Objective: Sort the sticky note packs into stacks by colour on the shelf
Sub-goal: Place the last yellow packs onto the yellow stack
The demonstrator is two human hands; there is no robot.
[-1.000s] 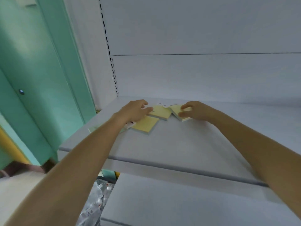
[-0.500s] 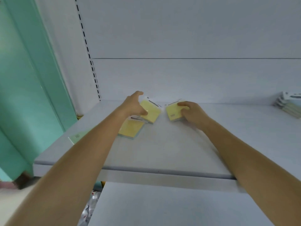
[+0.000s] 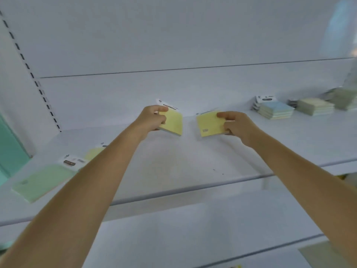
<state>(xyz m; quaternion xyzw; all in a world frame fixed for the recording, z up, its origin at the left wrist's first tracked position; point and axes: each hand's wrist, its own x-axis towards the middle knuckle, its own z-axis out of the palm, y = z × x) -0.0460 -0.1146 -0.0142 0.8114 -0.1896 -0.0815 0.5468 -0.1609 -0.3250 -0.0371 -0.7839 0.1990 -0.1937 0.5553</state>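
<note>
Over mid-shelf, left hand: I see it curled round a yellow pack, thumb on top, fingers under the near edge
Left yellow pack: tilted, its white header card poking out behind the knuckles; I cannot tell whether it touches the board
Right hand: pinches a second yellow pack by its right side, fingertips on the face
Right yellow pack: face turned towards me, small print near its lower left corner, just beside the left one with a narrow gap between them
Shelf: white board under both hands, grey front lip
Third yellow pack: lies flat on the shelf, partly hidden behind my view of the left forearm
Green pack: flat near the front left edge, header card towards the back, blurred
Blue-topped stack: at the back right, well apart from the hands
Pale yellow stack: just beside the blue-topped one, further right
Far stack: beyond it, too blurred for me to name a colour
Slotted upright: back left corner
Lower shelf: below the front lip
</note>
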